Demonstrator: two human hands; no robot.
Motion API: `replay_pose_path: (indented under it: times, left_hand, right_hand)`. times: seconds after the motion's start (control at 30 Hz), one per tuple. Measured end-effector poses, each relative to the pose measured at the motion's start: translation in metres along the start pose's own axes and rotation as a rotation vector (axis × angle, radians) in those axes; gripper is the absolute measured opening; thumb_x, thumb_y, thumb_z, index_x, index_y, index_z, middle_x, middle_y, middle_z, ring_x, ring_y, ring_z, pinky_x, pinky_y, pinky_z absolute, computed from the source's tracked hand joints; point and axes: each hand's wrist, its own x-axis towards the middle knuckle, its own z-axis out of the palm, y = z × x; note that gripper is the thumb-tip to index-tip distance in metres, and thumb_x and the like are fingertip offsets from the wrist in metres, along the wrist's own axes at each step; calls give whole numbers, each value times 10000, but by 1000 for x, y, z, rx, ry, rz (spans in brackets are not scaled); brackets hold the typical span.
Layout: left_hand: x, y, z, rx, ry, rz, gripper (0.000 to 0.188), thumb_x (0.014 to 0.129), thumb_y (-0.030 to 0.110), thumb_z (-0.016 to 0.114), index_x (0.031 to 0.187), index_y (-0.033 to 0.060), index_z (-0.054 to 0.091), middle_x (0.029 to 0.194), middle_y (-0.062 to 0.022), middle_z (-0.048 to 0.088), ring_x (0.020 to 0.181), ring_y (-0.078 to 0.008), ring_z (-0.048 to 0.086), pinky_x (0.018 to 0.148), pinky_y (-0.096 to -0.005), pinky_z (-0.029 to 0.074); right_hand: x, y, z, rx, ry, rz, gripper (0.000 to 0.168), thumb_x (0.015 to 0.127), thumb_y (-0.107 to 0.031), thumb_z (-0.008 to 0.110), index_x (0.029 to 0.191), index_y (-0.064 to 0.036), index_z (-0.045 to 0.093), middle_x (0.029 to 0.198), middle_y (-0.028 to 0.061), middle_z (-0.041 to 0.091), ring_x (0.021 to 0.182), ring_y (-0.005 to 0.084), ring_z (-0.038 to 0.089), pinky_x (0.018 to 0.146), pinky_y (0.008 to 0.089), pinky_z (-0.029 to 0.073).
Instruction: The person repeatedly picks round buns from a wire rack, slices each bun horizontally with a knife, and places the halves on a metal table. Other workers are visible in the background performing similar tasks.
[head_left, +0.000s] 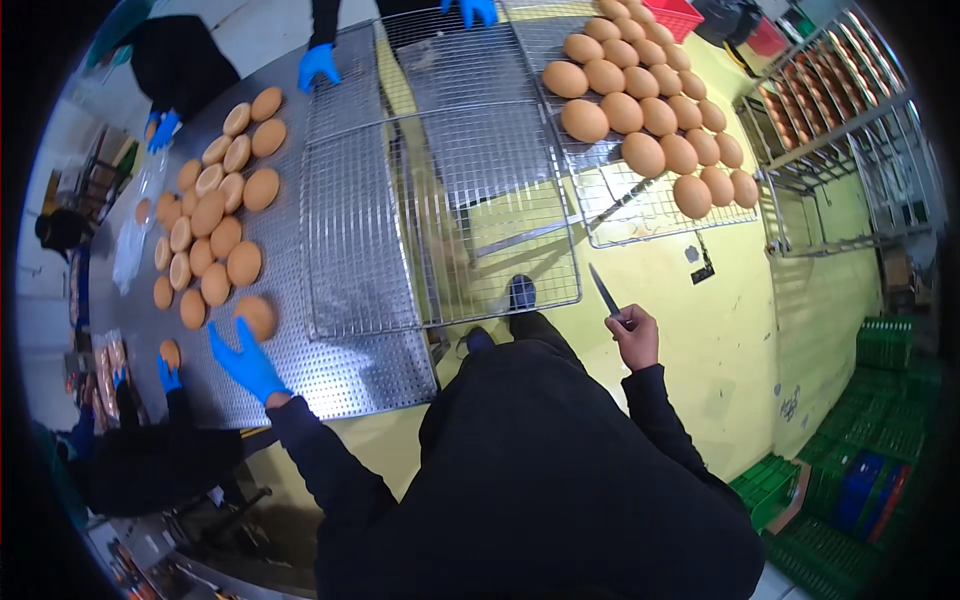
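Note:
My right hand (634, 336), bare, grips a small knife (604, 291) whose dark blade points up and away over the yellow floor. My left hand (247, 365) wears a blue glove, with thumb and fingers spread. Just beyond its fingertips is a slightly blurred round bread bun (256, 316); whether they touch is hard to tell. More buns (244, 263) lie loosely grouped on the perforated metal table (330, 375), some with the pale underside up. A wire cooling rack (442, 225) extends from the tabletop past its edge, in front of me.
At right, a second wire rack (637, 232) carries rows of buns (643, 154). Co-workers' blue-gloved hands (319, 66) are around the table. A plastic bag (133, 232) lies at its far side. A rack trolley (825, 157) and green crates (862, 420) stand right.

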Motion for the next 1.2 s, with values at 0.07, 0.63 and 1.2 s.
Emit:
replay_pose_path:
  times: [0.07,0.63,1.2]
  left_hand:
    - [-2,15,25,-274,-50,-37,479,989,219,597,1355,-71,493,1344,-219,547,1233,-321,531,1070,-415,413]
    - [-345,461,229,-822,-1462,671,516,876,266,693,1310,25,550,1281,-195,583,1186,-362,568,1005,-430,452]
    - [-414,562,329,-899,-1473,195,724,858,366,702,1471,133,393,1422,-148,389,1314,-352,413,1039,-497,410]
  right_hand:
    - [-6,8,-3,89,36,103,161,818,-137,740,852,7,678,717,109,678,617,181,635,600,340,501]
    - [80,28,-94,426,371,209,102,865,-111,712,879,-17,675,695,10,629,540,59,505,512,224,392]
    - [161,91,-222,558,472,192,148,978,-164,573,993,-17,579,807,56,630,657,119,568,586,269,454]
